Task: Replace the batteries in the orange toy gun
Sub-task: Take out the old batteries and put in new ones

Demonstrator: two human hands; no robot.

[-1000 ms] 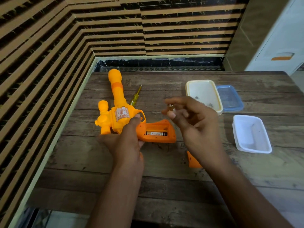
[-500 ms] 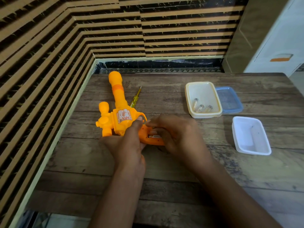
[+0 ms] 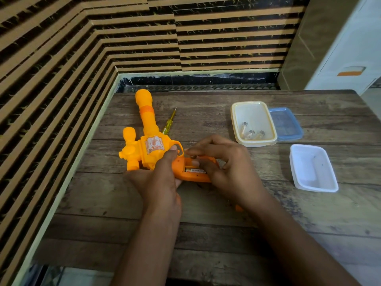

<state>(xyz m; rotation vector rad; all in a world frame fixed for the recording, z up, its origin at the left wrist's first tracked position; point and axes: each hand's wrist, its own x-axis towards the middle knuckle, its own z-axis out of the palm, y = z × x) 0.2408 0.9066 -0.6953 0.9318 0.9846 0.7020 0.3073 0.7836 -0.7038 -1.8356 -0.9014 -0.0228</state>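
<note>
Hands both on the orange plastic toy gun (image 3: 150, 145), which lies flat on the brown wooden-plank tabletop (image 3: 226, 234), left of centre, barrel pointing to the far edge and handle pointing right. Left hand (image 3: 158, 182) grips the body where it meets the handle, one fingertip up by the trigger guard. Right hand (image 3: 226, 168) arches over the open handle, fingers bent, tips down at the battery bay. Whether they pinch anything I cannot tell, because the fingers cover it. One cylindrical battery with a pale label (image 3: 194, 170) shows in the bay, lying lengthwise.

Yellow-handled screwdriver (image 3: 169, 122) lies just right of the barrel, tip to the far side. Further right, a cream-rimmed clear plastic box (image 3: 235, 129) holds three small batteries (image 3: 250, 133), and a blue plastic lid (image 3: 286, 124) sits right against its right side. White plastic tub (image 3: 313, 168) stands nearer, well apart from the gun. Small orange plastic piece (image 3: 238, 207) peeks out by the right wrist.
</note>
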